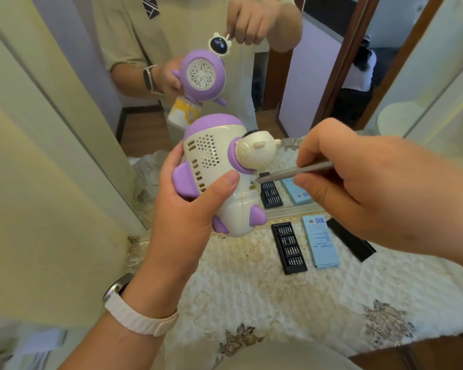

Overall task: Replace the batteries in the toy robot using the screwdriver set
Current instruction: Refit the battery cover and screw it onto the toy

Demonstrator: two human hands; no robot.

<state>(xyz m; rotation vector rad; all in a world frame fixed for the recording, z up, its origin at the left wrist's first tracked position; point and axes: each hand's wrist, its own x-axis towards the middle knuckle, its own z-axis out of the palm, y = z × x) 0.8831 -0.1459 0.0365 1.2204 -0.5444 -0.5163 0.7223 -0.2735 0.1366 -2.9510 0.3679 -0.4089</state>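
Note:
My left hand (pixel 190 209) grips a cream and purple toy robot (pixel 219 166) in the air, its back with vent holes turned toward me and its head to the right. My right hand (pixel 358 182) pinches a slim grey screwdriver (pixel 294 172). The screwdriver's tip touches the robot's back at a small hole just below the purple neck ring. On the table below lies the black tray of screwdriver bits (pixel 289 248), open, with several rows of bits.
A light blue box (pixel 320 241) and a black lid (pixel 350 243) lie right of the bit tray on a quilted cream tablecloth (pixel 278 295). A mirror (pixel 225 62) stands right behind the table and reflects the toy, both hands and the tools.

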